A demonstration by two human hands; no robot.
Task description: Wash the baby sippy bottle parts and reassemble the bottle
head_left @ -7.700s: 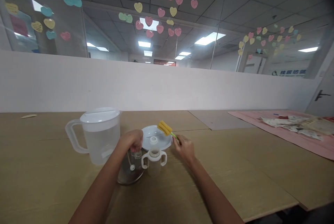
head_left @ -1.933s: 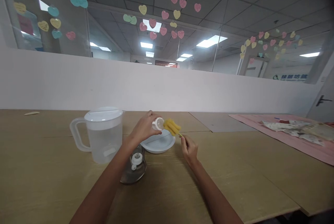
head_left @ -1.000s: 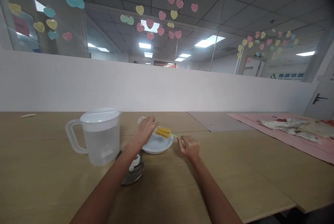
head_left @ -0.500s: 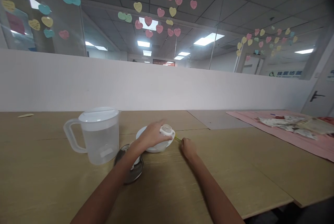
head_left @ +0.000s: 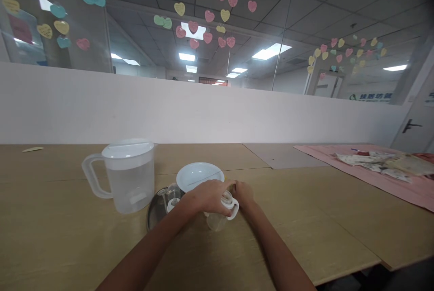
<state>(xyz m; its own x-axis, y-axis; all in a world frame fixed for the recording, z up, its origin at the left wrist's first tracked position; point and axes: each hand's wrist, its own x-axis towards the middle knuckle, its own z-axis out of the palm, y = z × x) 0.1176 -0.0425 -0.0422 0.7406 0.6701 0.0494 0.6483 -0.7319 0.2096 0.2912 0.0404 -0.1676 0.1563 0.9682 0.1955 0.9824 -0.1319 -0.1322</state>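
Note:
My left hand (head_left: 209, 196) is closed over the top of a clear baby bottle (head_left: 217, 221) with white side handles. The bottle stands on the wooden table just in front of a white bowl (head_left: 198, 174). My right hand (head_left: 244, 193) is a closed fist pressed against the bottle's right side; what it holds is hidden. The yellow sponge brush is out of sight. A round metal lid (head_left: 154, 212) lies left of the bottle with small clear and white bottle parts (head_left: 173, 190) on it. A lidded plastic pitcher (head_left: 130, 182) of water stands further left.
A pink cloth (head_left: 389, 178) with papers and packets lies at the far right. A white partition wall (head_left: 217, 110) runs along the back of the table. The table's front edge drops off at the lower right (head_left: 373, 259).
My left hand brought the bottle down from over the bowl and stood it on the table in front. My right hand closed in beside it, and the yellow brush dropped out of sight.

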